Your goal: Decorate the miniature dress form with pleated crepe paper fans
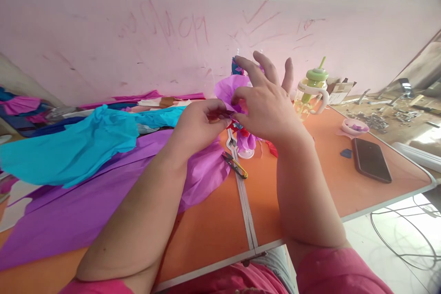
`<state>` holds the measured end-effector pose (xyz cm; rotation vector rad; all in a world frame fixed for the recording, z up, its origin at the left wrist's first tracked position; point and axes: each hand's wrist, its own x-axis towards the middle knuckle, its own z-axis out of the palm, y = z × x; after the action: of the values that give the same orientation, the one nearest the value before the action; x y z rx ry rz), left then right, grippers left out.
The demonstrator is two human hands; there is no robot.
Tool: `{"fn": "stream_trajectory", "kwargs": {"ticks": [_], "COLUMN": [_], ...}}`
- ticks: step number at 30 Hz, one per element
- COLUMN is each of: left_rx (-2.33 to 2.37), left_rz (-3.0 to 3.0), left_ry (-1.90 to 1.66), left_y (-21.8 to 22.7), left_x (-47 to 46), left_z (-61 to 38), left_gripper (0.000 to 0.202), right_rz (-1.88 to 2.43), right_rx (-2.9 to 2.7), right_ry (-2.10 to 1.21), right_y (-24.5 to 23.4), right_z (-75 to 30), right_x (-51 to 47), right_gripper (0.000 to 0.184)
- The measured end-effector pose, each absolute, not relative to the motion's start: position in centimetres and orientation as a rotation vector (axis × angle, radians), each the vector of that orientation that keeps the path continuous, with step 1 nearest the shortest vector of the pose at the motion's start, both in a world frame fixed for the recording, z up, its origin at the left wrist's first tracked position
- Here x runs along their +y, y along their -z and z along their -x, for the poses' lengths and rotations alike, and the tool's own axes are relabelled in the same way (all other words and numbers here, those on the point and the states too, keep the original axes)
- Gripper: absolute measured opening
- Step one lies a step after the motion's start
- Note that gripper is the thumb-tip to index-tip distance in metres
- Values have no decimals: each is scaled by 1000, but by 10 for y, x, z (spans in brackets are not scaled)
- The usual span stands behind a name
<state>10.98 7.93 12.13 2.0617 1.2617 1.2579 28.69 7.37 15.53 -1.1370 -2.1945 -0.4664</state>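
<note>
A round, ruffled piece of purple crepe paper [229, 88] stands up between my two hands, above the middle of the table. My left hand [206, 121] pinches its lower edge between thumb and fingertips. From the other side my right hand [267, 105] grips the same paper with thumb and index finger, its other fingers raised and spread. Behind and below the hands, purple and red paper petals [246, 140] show in part over a small white round base [246, 153]. Thread snips [234, 165] with a yellow and black handle lie just below, on the table's seam.
Purple crepe sheets [93, 202] and a crumpled blue sheet [76, 147] cover the left of the orange table [206, 239]. To the right stand a green-lidded cup [315, 87] and a small pink bowl [354, 127] near a phone [372, 160]. A pink wall [155, 46] rises behind.
</note>
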Motion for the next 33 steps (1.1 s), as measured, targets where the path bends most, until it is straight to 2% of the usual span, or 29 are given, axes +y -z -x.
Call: {"fn": "stream_trajectory", "kwargs": {"ticks": [4, 10, 14, 19, 22, 24, 26, 27, 31, 33], "left_rx": [1156, 1490, 1532, 1530, 1569, 1503, 1340, 1261, 1152, 1112], "left_rz": [-1920, -1983, -2039, -2098, -2015, -1963, -1914, -1884, -1774, -1760], "left_ry": [-1324, -1356, -1400, -1416, -1302, -1359, -1477, -1513, -1536, -1577], "left_y": [-119, -113, -102, -95, -94, -91, -87, -85, -80, -78], "left_x": [82, 88, 94, 100, 106, 111, 115, 117, 118, 119], "left_z": [-108, -110, -121, -117, -106, -105, -113, -118, -138, -139], "left_gripper": [18, 33, 9, 9, 33, 55, 66, 65, 36, 30], "right_rz": [1139, 1172, 1178, 1168, 1199, 1192, 1172, 1165, 1172, 1188], "right_rx": [-2145, -2102, -2102, -2074, -2086, -2088, -2095, -2105, -2157, -2171], "right_ry": [519, 559, 579, 597, 573, 582, 591, 591, 584, 568], "right_y": [-155, -157, -153, -152, -154, -154, -154, -154, -155, -157], "right_z": [-286, -285, -284, -283, -285, -287, -287, -287, -285, -284], "right_x": [77, 76, 81, 84, 82, 80, 79, 78, 78, 76], "right_gripper": [23, 30, 27, 25, 24, 24, 25, 26, 27, 27]}}
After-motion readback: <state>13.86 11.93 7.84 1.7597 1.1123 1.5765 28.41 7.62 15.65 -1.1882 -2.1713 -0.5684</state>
